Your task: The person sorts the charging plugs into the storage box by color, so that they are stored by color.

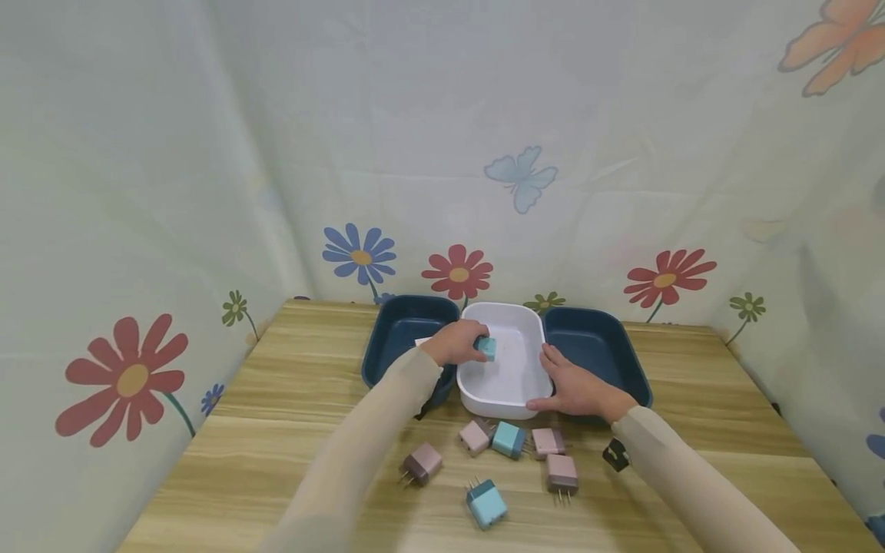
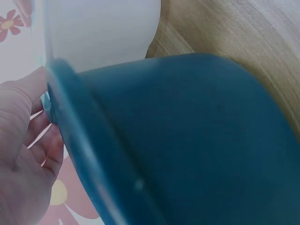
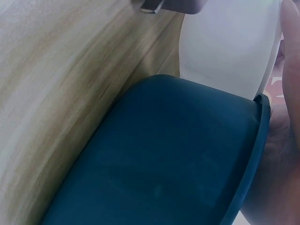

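Observation:
Between the thumb and fingers of my left hand (image 1: 456, 342) is a light-blue plug charger (image 1: 488, 349), pinched above the left side of the white bin (image 1: 508, 384). In the left wrist view, the dark blue bin's rim (image 2: 89, 154) covers most of that charger. My right hand (image 1: 577, 385) has its fingers spread at the right rim of the white bin, thumb toward the front corner. On the table in front lie two light-blue chargers (image 1: 487, 504) (image 1: 508, 440) and several pink chargers (image 1: 423, 463), prongs pointing various ways.
Dark blue bins stand on both sides of the white one, the left bin (image 1: 373, 361) and the right bin (image 1: 639, 376). Part of a white object (image 1: 421, 341) shows in the left bin. A flowered curtain (image 1: 442, 153) hangs behind the wooden table (image 1: 276, 430).

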Available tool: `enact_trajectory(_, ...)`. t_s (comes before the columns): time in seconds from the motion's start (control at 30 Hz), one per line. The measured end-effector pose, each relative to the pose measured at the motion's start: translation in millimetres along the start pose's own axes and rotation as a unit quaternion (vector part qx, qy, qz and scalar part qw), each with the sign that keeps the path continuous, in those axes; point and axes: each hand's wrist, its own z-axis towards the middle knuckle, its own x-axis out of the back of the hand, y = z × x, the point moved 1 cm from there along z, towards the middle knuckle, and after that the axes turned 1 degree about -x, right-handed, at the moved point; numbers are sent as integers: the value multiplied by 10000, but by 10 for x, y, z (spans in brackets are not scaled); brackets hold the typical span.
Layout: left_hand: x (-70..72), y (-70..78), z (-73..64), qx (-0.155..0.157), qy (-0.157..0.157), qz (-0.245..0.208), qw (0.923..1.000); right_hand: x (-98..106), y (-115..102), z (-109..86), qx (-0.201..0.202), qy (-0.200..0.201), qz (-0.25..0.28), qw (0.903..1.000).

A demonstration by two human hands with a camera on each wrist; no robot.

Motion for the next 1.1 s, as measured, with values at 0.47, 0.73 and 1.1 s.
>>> enact_trajectory(0.47,-24,-43,9,-33,429,317,9986,-15,-17,20,6,28,9,10000)
enact_trajectory(0.73,91,26,-230,-301,313,160,9989,-17,-17,3,44,61,-5,10000)
enact_trajectory(1.1,110,256,-759,-1244,145,232,9919,-19,-14,-7,209,190,-131,9995)
